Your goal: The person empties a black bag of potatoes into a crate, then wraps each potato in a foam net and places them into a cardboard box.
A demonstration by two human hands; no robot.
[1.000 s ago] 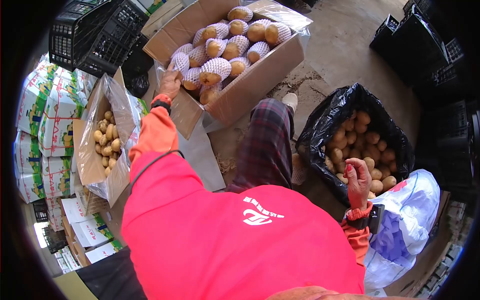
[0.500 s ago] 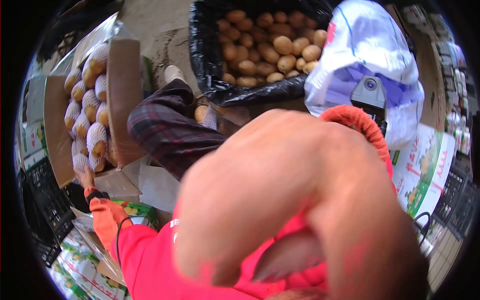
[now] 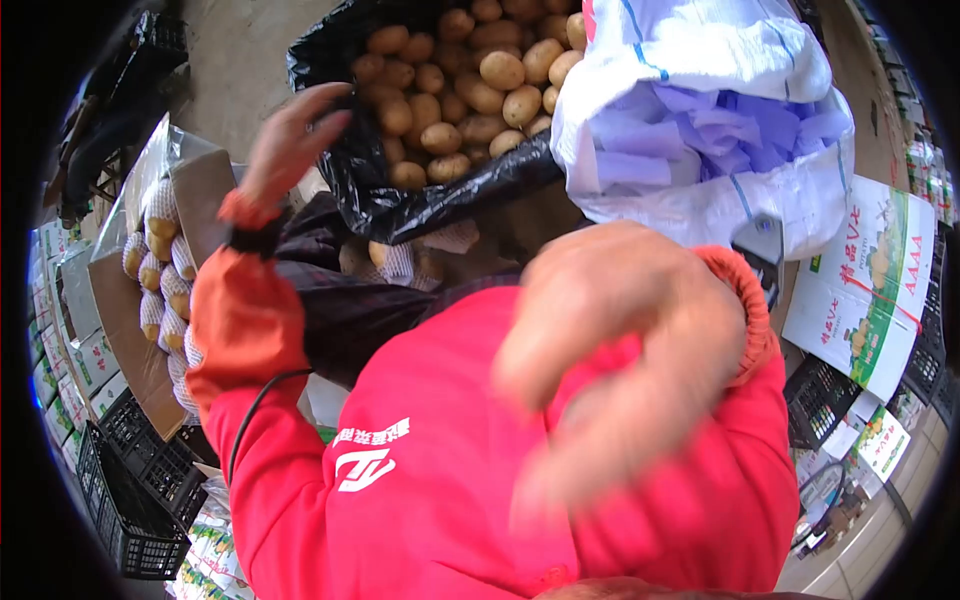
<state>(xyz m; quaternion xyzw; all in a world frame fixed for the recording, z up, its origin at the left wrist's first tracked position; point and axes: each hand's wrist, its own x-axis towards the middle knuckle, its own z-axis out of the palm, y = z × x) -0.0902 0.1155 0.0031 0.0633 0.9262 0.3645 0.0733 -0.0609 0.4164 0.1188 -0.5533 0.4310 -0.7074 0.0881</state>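
My left hand (image 3: 290, 145) is raised with fingers apart and holds nothing visible, beside the black plastic liner (image 3: 335, 190) around a heap of loose potatoes (image 3: 480, 95). My right hand (image 3: 620, 340) is close to the camera in front of my chest. Its fingers curve but are smeared by motion, so whether anything is in them cannot be made out. To the left stands a cardboard box (image 3: 125, 300) holding potatoes in white foam net sleeves (image 3: 165, 270), partly hidden by my left sleeve. A few sleeved potatoes (image 3: 395, 262) lie below the liner.
A white woven sack (image 3: 700, 60) with purple-white sheets (image 3: 720, 130) stands right of the potatoes. A black device (image 3: 762, 245) is by my right wrist. Printed cartons (image 3: 865, 290) are at the right, black crates (image 3: 130, 500) at the lower left.
My left hand has left the lower edge of the cardboard box and risen toward the black liner. My right hand has drawn back from the camera a little. The view has shifted.
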